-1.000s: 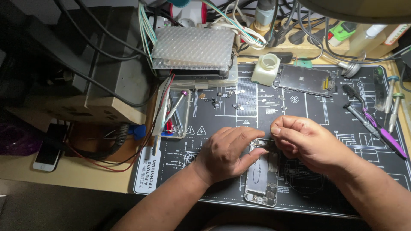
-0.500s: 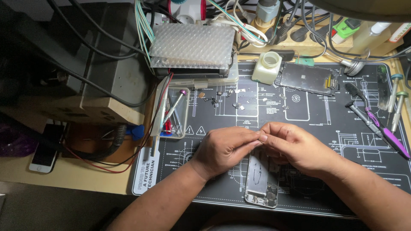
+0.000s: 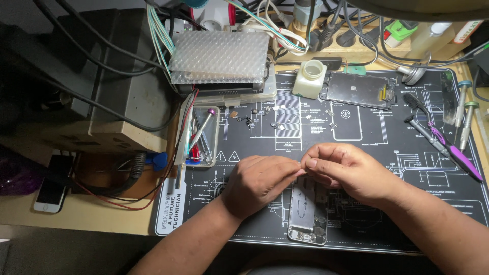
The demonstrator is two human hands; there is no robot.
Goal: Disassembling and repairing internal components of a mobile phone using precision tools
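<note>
the left hand (image 3: pixel 260 183) and the right hand (image 3: pixel 346 170) meet fingertip to fingertip just above the opened phone body (image 3: pixel 308 216), which lies face up on the black repair mat (image 3: pixel 387 153) near its front edge. both hands have their fingers curled and pinched together where they touch; whatever sits between the fingertips is too small to make out, so i cannot tell whether either hand truly grips something. the top end of the phone body is hidden under the hands, its lower end showing bare metal and small parts.

further out on the mat, loose tiny screws and brackets (image 3: pixel 265 116) lie scattered toward the back. a detached phone screen (image 3: pixel 359 90) rests face down beyond them, with a small white jar (image 3: pixel 310 79) just beside its left end. to the left, a clear tray (image 3: pixel 200 136) holds a purple-tipped screwdriver and other thin tools. on the right edge lie a purple tool (image 3: pixel 461 155) and dark tweezers (image 3: pixel 425 133), close together. behind the mat, a block wrapped in bubble wrap (image 3: pixel 220 57) sits among tangled cables. far left, off the mat, a white phone (image 3: pixel 51 184) lies on the wooden desk.
</note>
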